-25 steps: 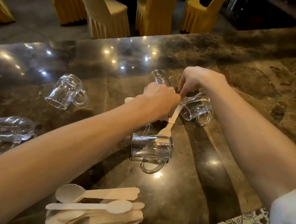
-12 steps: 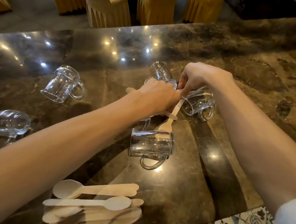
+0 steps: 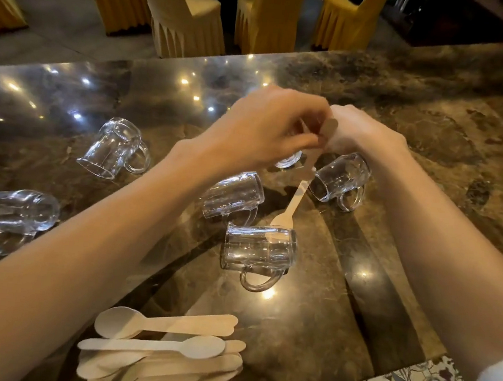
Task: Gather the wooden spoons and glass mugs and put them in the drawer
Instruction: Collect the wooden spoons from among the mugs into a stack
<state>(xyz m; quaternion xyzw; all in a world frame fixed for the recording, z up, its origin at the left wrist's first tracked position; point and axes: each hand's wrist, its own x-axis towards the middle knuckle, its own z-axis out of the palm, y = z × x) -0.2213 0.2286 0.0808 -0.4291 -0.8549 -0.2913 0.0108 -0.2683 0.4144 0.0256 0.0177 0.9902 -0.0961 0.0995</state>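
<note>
1. Marble counter (image 3: 355, 310), hard.
2. Glass mugs (image 3: 115, 148), toppled from 9 to 2 o'clock: likely heavy, slick, fragile; hook by handles.
3. Left hand (image 3: 265, 133), 12 o'clock, pinching wooden spoon (image 3: 329, 127); right hand (image 3: 364, 134), grip hidden, cannot tell.
4. Spoon pile (image 3: 165, 352), 6 o'clock: light, stiff.

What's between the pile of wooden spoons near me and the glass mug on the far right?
Head view: a clear glass mug on its side, handle toward you, with a pale wooden spoon resting bowl-first on it.
</note>
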